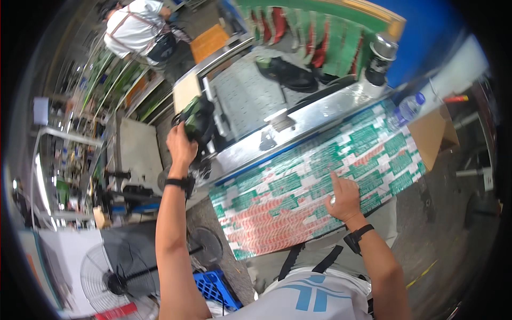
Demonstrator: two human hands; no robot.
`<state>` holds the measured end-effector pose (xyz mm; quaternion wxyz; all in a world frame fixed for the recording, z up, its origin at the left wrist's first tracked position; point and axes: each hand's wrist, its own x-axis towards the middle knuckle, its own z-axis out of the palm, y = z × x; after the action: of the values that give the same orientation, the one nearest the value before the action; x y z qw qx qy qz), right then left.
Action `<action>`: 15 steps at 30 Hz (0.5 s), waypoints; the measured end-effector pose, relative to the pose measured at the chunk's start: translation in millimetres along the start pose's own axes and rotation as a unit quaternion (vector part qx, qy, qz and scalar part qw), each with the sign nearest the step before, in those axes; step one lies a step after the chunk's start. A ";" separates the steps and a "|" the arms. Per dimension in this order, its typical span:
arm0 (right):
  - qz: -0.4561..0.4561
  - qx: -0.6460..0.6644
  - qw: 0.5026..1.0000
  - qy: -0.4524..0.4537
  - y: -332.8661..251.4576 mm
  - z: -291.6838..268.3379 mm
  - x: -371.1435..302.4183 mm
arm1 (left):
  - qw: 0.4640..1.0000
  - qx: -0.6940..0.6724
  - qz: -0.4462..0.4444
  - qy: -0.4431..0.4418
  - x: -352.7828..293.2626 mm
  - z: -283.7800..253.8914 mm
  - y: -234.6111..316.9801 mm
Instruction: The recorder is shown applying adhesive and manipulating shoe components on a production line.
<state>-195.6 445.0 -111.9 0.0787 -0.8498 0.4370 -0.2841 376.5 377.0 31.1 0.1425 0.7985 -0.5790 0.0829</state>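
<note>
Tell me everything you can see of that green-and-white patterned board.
The long, flat board looks glossy, with green blocks, white patches and wavy reddish bands, densest toward its left end. It runs from lower left to upper right in the picture, its far side along a metal ledge. The right hand is over its near side, though contact is unclear. A clear bottle is at its right end.

The table (312, 186) has a glossy covering, smooth like plastic film. Beside it, the long ledge (245, 148) is of smooth, shiny metal. The dark shoe (201, 121) at left seems rather matt, its material too blurred to tell. The bottle (408, 110) is of clear, glossy plastic, the box (428, 136) of matt cardboard, the shirt (341, 304) of matt cloth.
</note>
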 end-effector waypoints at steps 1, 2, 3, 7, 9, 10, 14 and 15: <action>-0.013 0.016 1.000 -0.003 1.1 0.4 -0.7 | 0.996 0.052 0.027 0.061 -0.6 -1.5 23.2; 0.002 0.009 1.000 0.002 1.0 -1.1 -1.6 | 0.995 0.007 0.062 0.078 6.2 -9.0 66.9; 0.001 0.011 1.000 -0.005 -0.6 -5.2 -1.3 | 0.990 -0.038 0.094 0.094 8.3 -12.1 110.3; 0.010 0.026 0.999 -0.030 -0.7 -9.1 -0.7 | 0.961 -0.103 0.247 -0.065 67.2 54.6 228.6; 0.012 0.010 1.000 -0.019 -0.9 -11.0 -0.2 | 0.948 -0.039 0.305 -0.081 106.0 83.9 282.6; 0.007 0.013 1.000 -0.025 -3.0 -11.8 1.9 | 0.942 0.056 0.321 -0.086 128.4 101.0 292.7; 0.011 0.001 1.000 -0.011 -5.5 -13.4 6.7 | 0.912 0.207 0.295 -0.196 202.7 142.2 315.0; 0.005 0.004 1.000 -0.004 -5.1 -15.0 7.9 | 0.898 0.240 0.249 -0.273 218.3 139.1 321.4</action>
<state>-196.7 443.6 -94.3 0.0850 -0.8485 0.4394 -0.2825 136.2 42.4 6.8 -0.2429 0.6296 -0.7374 0.0308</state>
